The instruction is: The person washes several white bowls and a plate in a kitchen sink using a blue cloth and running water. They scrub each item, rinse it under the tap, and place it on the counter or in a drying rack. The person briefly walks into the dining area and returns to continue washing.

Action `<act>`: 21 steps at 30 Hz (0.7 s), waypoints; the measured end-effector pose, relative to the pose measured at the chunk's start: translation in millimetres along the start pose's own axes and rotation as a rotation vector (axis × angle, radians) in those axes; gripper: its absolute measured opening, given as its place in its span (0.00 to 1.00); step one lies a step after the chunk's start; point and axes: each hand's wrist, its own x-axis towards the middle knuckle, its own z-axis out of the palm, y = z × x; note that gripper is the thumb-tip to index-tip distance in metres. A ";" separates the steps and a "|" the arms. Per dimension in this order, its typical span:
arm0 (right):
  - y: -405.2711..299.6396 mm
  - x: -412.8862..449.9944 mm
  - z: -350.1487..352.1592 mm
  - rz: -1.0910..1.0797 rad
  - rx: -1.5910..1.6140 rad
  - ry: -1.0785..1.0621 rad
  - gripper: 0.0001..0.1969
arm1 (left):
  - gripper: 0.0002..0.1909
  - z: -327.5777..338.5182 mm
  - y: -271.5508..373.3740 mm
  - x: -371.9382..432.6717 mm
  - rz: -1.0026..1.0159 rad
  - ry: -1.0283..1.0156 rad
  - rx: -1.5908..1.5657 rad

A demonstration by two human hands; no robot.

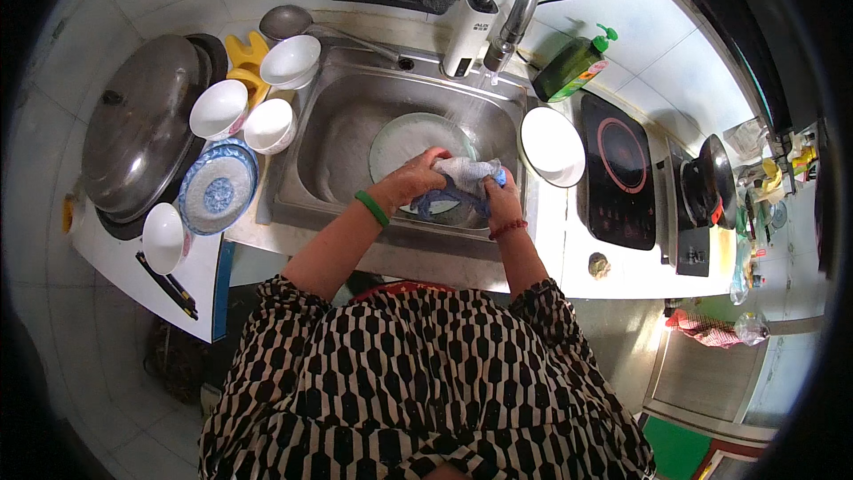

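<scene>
My left hand point(412, 181) and my right hand point(504, 203) grip a white and blue dishcloth point(463, 170) between them, over the stainless steel sink point(333, 127). Blue mesh-like material hangs below the cloth, between my hands. Under it lies a large pale plate point(406, 137) on the sink bottom, partly hidden by my hands and the cloth. Water falls from the spout of the chrome faucet point(500, 53) into the sink's right side.
White bowls point(218, 109), a blue-rimmed dish point(218, 193), black chopsticks point(166, 283) and a large lidded pan point(143, 127) crowd the left counter. A ladle point(286, 22) lies behind the sink. On the right are an enamel basin point(552, 147), green soap bottle point(573, 67) and induction cooktop point(616, 170).
</scene>
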 end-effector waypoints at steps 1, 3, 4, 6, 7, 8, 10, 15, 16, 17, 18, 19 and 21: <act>-4.0 -3.8 4.6 -0.016 0.024 -0.010 0.15 | 0.26 -5.8 2.6 -1.5 0.010 0.069 0.206; -4.6 -4.3 9.7 -0.052 0.110 -0.054 0.14 | 0.20 -19.2 -10.6 3.0 0.104 0.178 0.410; -9.4 -5.1 15.6 -0.018 0.137 -0.067 0.14 | 0.20 -27.1 -13.5 2.2 0.114 0.149 0.390; -24.0 -12.0 17.8 0.037 0.193 -0.060 0.13 | 0.20 -32.2 -13.4 6.2 0.141 0.055 0.353; -25.7 -11.9 16.5 -0.009 0.250 -0.060 0.11 | 0.20 -31.7 -9.2 5.4 0.061 0.009 0.267; -29.8 -11.5 11.8 0.067 0.235 -0.007 0.11 | 0.20 -32.2 -4.8 5.0 -0.020 -0.036 0.180; -40.6 -10.8 0.7 0.224 0.203 0.101 0.10 | 0.20 -28.2 1.0 5.6 -0.128 -0.132 -0.015; -45.5 -6.6 -64.1 0.164 0.335 -0.097 0.16 | 0.17 -34.0 -18.7 19.6 -0.249 -0.204 -0.294; -43.6 -12.9 -84.5 0.144 0.328 -0.103 0.17 | 0.16 -36.3 -27.3 24.4 -0.246 -0.122 -0.324; -49.0 -23.4 -95.4 0.129 0.279 -0.041 0.18 | 0.16 -42.1 -35.6 24.7 -0.240 -0.027 -0.361; -49.8 -28.6 -109.3 0.105 0.278 -0.052 0.17 | 0.15 -49.0 -43.5 24.9 -0.235 0.069 -0.395; -48.9 -35.1 -129.1 0.107 0.270 -0.010 0.17 | 0.14 -51.4 -48.8 34.0 -0.219 0.077 -0.423; -47.2 -40.3 -153.1 0.136 0.195 0.068 0.15 | 0.13 -58.3 -49.4 41.4 -0.199 0.119 -0.439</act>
